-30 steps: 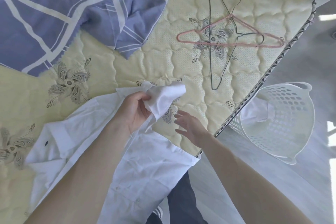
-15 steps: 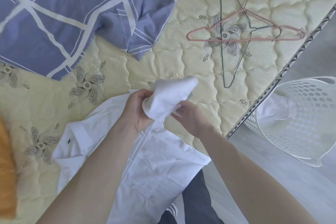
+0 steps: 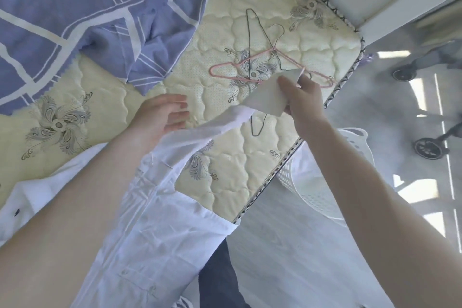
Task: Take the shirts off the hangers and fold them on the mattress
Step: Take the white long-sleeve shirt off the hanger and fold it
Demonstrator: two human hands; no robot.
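One white shirt (image 3: 155,220) in play, off its hanger: body spread on the near part of the mattress (image 3: 225,182), lower part hanging over the edge toward the person, one sleeve (image 3: 212,127) stretched up and out to the right.

Handling call: looks like thin woven cotton, so light, limp, no stiffness. It'll sag and crease wherever unsupported and slide easily on the quilted top. The cuff (image 3: 267,100) is the only firmer bit (doubled fabric), so that's the sane place to take the sleeve. For the body, take shoulder seams or collar at two points at once, otherwise it bunches.

Right hand (image 3: 300,97): thumb and fingers (image 3: 283,81) pinch the cuff, holding it in the air above the pink hanger (image 3: 225,67) and the dark wire hanger (image 3: 250,40), both lying bare on the mattress.

Left hand (image 3: 160,115): fingers (image 3: 177,105) loosely extended, slightly spread, holding nothing, hovering over the mattress just beside the sleeve's upper end. Contact with the cloth: can't tell from this angle.

Blue patterned sheet (image 3: 75,20) bunched at far left; white laundry basket (image 3: 312,195) on the floor just beside the bed edge.
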